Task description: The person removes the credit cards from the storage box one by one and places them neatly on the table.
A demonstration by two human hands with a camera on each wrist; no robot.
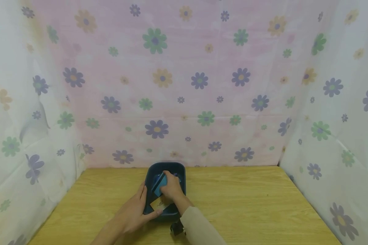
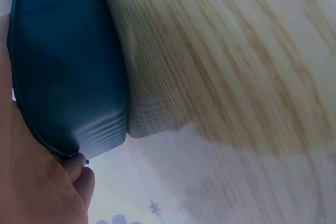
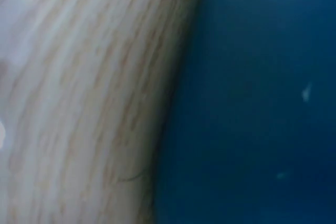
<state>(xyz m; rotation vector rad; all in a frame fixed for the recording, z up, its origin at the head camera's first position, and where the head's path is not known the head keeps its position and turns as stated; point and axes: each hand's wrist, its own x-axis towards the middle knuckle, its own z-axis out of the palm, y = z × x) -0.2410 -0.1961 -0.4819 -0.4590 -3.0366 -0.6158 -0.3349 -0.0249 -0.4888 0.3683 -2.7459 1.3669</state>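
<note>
On the wooden table stands a dark blue plastic bin (image 1: 165,165), long and round-cornered. My left hand (image 1: 132,211) holds it from the left, fingers along the side rim and thumb over the near rim. In the left wrist view the fingertips (image 2: 84,184) bend at the bin's corner. Inside the bin, my right hand (image 1: 171,187) pinches a flat blue card (image 1: 162,185) with a dark stripe, tilted up. A cream card (image 1: 160,203) with dark writing lies in the near part of the bin. Small blue items beyond are mostly hidden by the right hand.
The wood-grain table (image 1: 239,200) extends to both sides of the bin. A flowered cloth (image 1: 184,85) hangs behind and on both sides. A black wrist camera (image 1: 177,228) sits below the right sleeve. The bin's outer wall (image 3: 252,103) fills much of the right wrist view.
</note>
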